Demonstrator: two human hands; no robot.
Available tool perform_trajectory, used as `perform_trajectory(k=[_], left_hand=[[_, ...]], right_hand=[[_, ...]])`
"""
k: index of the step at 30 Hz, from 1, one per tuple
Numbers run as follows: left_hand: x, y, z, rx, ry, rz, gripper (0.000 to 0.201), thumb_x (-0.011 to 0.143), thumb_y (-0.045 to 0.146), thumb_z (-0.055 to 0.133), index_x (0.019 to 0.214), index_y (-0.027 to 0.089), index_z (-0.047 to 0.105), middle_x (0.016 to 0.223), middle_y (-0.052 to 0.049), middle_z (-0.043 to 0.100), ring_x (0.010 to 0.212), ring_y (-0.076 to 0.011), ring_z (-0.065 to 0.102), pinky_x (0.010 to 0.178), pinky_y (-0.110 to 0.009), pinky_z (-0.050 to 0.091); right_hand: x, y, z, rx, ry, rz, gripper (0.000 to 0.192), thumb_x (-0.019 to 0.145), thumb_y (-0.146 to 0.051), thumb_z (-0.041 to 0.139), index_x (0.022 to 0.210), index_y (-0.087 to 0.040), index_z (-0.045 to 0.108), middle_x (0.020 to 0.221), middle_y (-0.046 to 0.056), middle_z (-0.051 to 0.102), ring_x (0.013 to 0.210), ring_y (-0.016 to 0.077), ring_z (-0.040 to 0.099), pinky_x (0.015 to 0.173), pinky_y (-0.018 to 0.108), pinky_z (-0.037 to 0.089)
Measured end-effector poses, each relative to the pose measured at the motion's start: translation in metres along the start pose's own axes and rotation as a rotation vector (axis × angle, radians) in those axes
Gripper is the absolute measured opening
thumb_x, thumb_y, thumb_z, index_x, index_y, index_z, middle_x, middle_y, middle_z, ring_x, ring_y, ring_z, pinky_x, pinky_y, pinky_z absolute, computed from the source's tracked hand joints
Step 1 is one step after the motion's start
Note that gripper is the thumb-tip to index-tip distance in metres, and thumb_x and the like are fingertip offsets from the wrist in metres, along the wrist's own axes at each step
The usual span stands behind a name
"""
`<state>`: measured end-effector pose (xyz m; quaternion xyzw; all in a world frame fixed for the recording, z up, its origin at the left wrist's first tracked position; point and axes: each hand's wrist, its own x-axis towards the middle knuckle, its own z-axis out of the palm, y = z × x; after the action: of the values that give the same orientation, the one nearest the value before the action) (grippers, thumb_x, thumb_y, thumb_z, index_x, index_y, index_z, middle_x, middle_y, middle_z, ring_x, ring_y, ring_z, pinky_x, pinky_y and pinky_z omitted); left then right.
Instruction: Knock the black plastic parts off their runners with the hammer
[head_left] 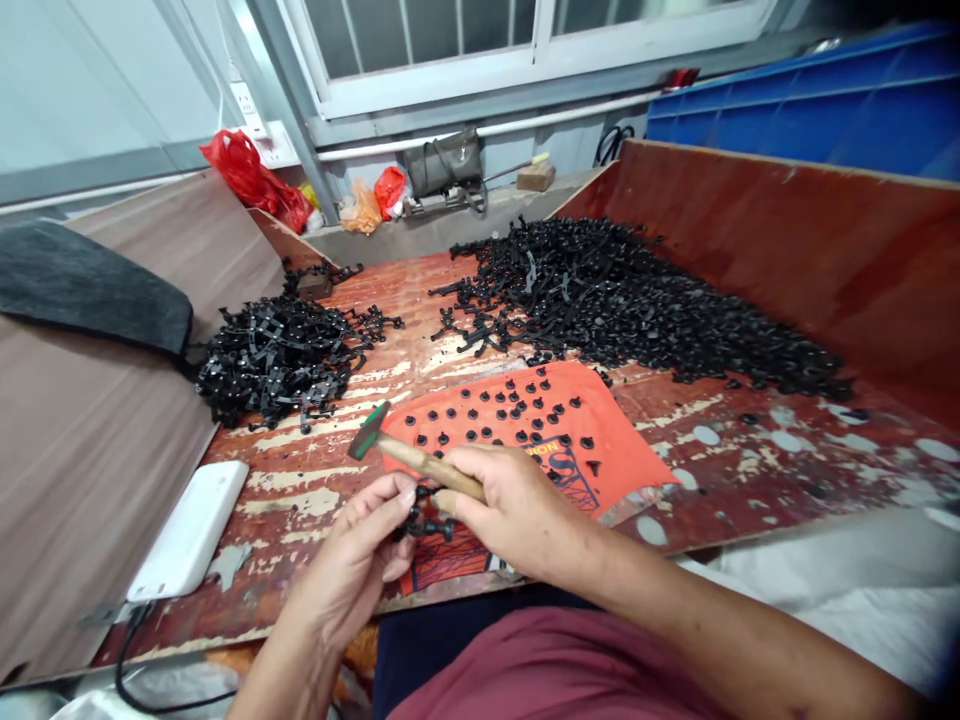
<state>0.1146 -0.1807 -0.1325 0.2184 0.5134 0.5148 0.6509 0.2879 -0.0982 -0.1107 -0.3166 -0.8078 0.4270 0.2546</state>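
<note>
My right hand [510, 495] is closed round the wooden handle of a small hammer [405, 455], whose dark head with green marks points to the left. Between the fingers of my left hand [360, 545] is a black branched part [431, 527], partly hidden by the fingers. My right thumb and fingertips come close to the same part; I cannot tell if they touch it. Beneath and beyond both hands lies an orange-red cloth [622, 440] with several small black round pieces [517, 410] spread over it.
Heaps of black parts lie at the left [270, 350] and far right [600, 290] of the worn red board [300, 500]. A white power bank-like box [191, 530] with a cable rests at the left. Wooden side walls [787, 240] border the board; a blue crate [810, 110] stands behind.
</note>
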Motion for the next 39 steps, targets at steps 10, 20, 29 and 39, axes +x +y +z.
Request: perform_trajectory(k=[10,20,29,39], left_hand=[[-0.018,0.000,-0.014,0.601,0.194,0.361,0.026,0.076,0.043,0.074,0.073,0.019,0.064,0.073,-0.002,0.056,0.067,-0.0139,0.049,0.060,-0.022,0.040],[-0.001,0.003,-0.028,0.635,0.238,0.257,0.034,0.078,0.051,0.067,0.073,0.018,0.058,0.064,0.004,0.046,0.056,-0.0094,0.036,0.049,-0.018,0.030],[0.027,0.010,-0.054,0.777,0.164,0.261,0.032,0.081,0.047,0.065,0.074,0.017,0.057,0.067,0.003,0.049,0.063,-0.0112,0.042,0.058,-0.019,0.033],[0.044,0.025,-0.020,0.688,0.115,0.185,0.037,0.072,0.051,0.069,0.067,0.017,0.055,0.060,0.005,0.043,0.054,-0.0088,0.034,0.051,-0.020,0.024]], right_hand=[[-0.021,0.008,-0.006,0.295,-0.287,0.292,0.007,0.079,-0.016,0.058,0.074,-0.019,0.055,0.060,-0.008,0.038,0.052,0.0088,0.034,0.046,0.022,0.023],[-0.018,0.019,-0.013,-0.308,0.043,0.137,0.017,0.080,-0.013,0.056,0.066,-0.019,0.049,0.058,-0.006,0.045,0.054,0.0103,0.042,0.052,0.024,0.023],[-0.025,0.026,0.009,-0.577,0.021,0.127,0.010,0.082,-0.014,0.055,0.079,-0.021,0.062,0.070,0.000,0.065,0.062,0.0156,0.057,0.057,0.027,0.029],[-0.044,0.015,-0.037,-0.171,0.062,0.164,0.033,0.100,-0.026,0.047,0.130,-0.031,0.060,0.090,-0.003,0.070,0.068,0.0134,0.059,0.061,0.022,0.040]])
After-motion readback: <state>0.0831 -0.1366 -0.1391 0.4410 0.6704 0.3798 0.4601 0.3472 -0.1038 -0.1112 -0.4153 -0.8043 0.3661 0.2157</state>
